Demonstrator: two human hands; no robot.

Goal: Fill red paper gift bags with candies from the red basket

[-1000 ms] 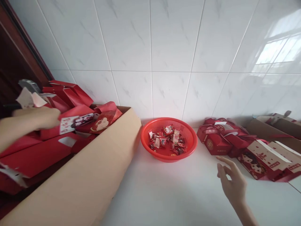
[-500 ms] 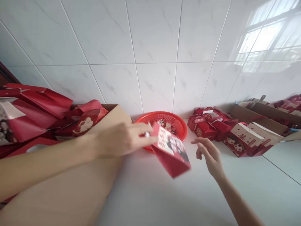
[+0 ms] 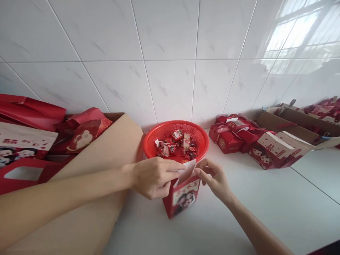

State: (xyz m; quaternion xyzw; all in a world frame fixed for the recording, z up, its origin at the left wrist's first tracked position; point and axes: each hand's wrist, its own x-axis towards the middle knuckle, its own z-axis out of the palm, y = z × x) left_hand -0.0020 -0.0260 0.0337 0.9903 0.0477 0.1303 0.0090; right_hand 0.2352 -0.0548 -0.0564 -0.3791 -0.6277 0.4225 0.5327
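Observation:
A red paper gift box point(image 3: 184, 198) with cartoon figures on its front stands upright on the white countertop, its top flaps spread. My left hand point(image 3: 156, 177) is at the box's left top edge, its index finger reaching over the opening and the other fingers curled against the side. My right hand point(image 3: 215, 177) pinches the flap at the right top edge between thumb and fingers. Just behind the box sits a red plastic basket point(image 3: 150, 140) of wrapped candies point(image 3: 170, 147); the inside of the box is mostly hidden.
At left, a large cardboard carton point(image 3: 106, 159) holds several red gift boxes point(image 3: 87, 134). To the right stand red boxes with ribbons point(image 3: 231, 136), cream-and-red boxes point(image 3: 273, 148) and another open carton point(image 3: 281, 124). A white tiled wall point(image 3: 170, 92) rises behind.
The gift box, tilted in my left hand before, now stands upright in front of the basket. My right hand has moved left onto its top flap, and more of the candies show.

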